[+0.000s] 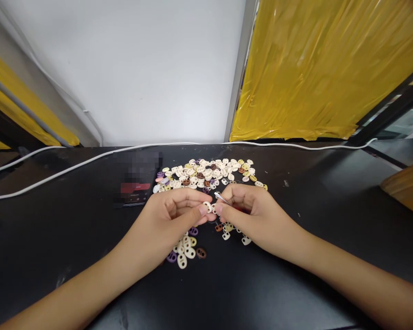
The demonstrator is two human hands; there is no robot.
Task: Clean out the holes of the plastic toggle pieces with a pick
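Grip of the left hand [167, 217]: thumb and fingers pinch a small cream oval two-holed piece [207, 206]. Grip of the right hand [256, 208]: thumb and fingertips pinch a smaller white two-holed piece [214, 209], directly beside the cream one; any contact between the two cannot be confirmed. Both pieces sit above the black smooth surface [326, 215]. The cream piece has a rounded outline and dark openings; fine detail is too small to read. A dense pile of cream, yellow, brown and purple two-holed pieces [206, 174] lies beyond the hands. A long white cable [124, 150] runs near the rear edge. Room for movement extends right of the right forearm and toward the near side.
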